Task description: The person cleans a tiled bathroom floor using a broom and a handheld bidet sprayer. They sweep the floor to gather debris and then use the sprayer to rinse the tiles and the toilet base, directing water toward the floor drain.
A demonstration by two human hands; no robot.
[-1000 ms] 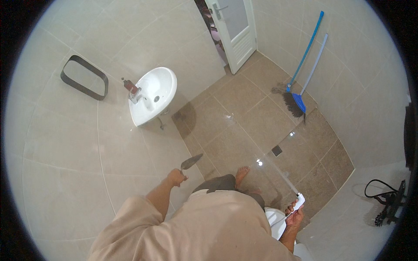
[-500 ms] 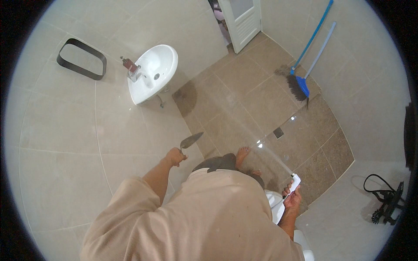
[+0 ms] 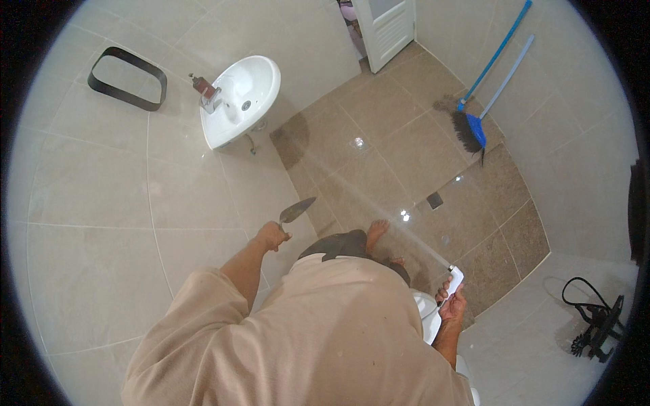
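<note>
My left hand (image 3: 273, 235) is closed round the handle of a pointed trowel (image 3: 298, 210), its blade sticking out to the right near the wall's foot. At the lower right my right hand (image 3: 451, 302) grips a white handheld bidet sprayer (image 3: 456, 276). A jet of water (image 3: 379, 206) leaves its nozzle and runs toward the upper left across the brown tiled floor (image 3: 406, 145). Part of the white toilet (image 3: 426, 317) shows beside my right forearm; my body hides some of it.
A white washbasin (image 3: 237, 101) with a soap bottle (image 3: 203, 86) is on the left wall, near a black-framed mirror (image 3: 127, 78). A blue broom and dustpan (image 3: 474, 128) lean at the far right. The floor has a square drain (image 3: 435, 200) and a step. A white door (image 3: 384, 34) stands ajar.
The view has shifted slightly. Both hands keep their hold on the trowel and the sprayer, and water still streams toward the upper left.
</note>
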